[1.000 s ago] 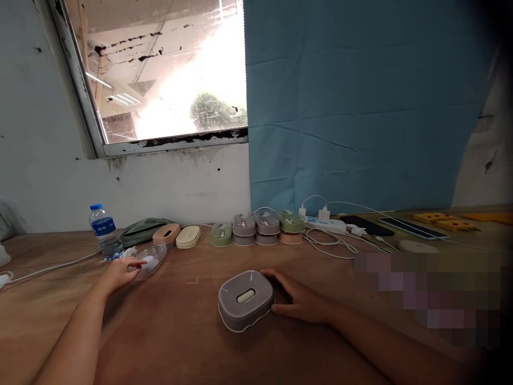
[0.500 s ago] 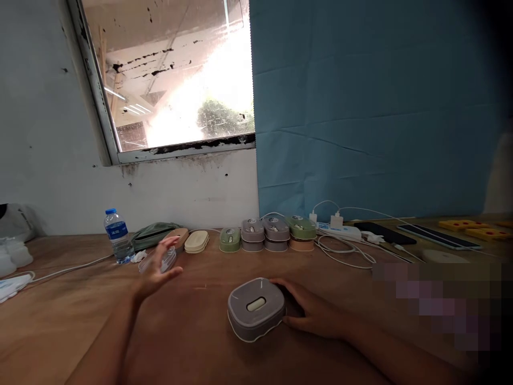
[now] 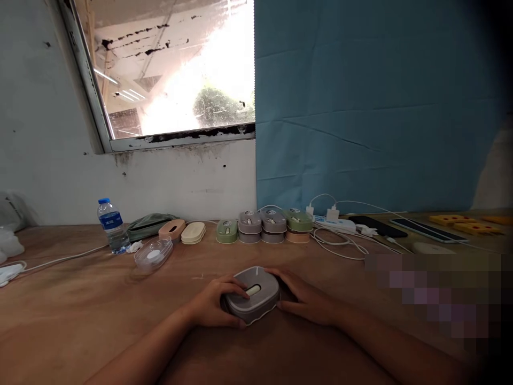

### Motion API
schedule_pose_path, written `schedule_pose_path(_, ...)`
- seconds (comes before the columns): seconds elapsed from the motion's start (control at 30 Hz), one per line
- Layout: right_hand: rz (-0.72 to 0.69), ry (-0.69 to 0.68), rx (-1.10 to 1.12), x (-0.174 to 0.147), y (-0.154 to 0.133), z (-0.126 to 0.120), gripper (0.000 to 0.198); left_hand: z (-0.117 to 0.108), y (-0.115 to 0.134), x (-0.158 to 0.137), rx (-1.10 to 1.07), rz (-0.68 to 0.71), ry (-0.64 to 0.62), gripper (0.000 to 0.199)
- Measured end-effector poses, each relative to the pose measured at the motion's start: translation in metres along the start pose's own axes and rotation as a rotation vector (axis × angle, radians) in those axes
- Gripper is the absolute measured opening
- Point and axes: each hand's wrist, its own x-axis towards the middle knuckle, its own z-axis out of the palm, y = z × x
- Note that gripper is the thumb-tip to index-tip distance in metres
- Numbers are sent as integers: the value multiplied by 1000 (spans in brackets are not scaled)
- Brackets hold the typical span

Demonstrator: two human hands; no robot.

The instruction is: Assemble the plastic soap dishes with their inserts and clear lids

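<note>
A grey lidded box with rounded corners sits on the wooden table in front of me. In its top is a dark oval recess holding a cream insert. My left hand grips the box from the left, with fingers over the top by the recess and the thumb low at the front edge. From the other side, my right hand holds the right end, fingers at the back corner and thumb near the front corner. The underside of the box is hidden.
Along the wall stand a water bottle, a green pouch, a peach shell, cream pieces and several grey and green boxes. A clear lid lies at left. Cables, a power strip and phones lie at right.
My left hand has come down from above the clear lid, moving right and nearer, and now takes hold of the grey box's left side. My right hand stays on the box.
</note>
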Motion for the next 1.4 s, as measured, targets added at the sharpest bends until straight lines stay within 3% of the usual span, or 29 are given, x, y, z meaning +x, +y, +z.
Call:
schedule_pose_path(0.23,2,20,33,2,4,2,61,-4,1,2,-134,-79,46,43)
schedule_pose_path(0.47,-8,11,45,1,5,3,82,-6,-9,1,-311,-125,65,42)
schedule_pose_path(0.6,17,20,28,0,6,4,88,-7,-16,2,-411,-218,133,42)
schedule_pose_path(0.73,17,5,10,0,4,3,85,-9,-18,2,-488,-223,216,38)
schedule_pose_path(1.0,0,0,25,0,4,3,76,-21,-21,-3,80,-204,388,30)
schedule_pose_path(1.23,-8,3,20,-1,1,1,69,-34,-27,-7,276,-245,489,27)
schedule_pose_path(1.4,-46,2,11,-1,-4,-1,61,-40,-31,-10,326,-264,493,28)
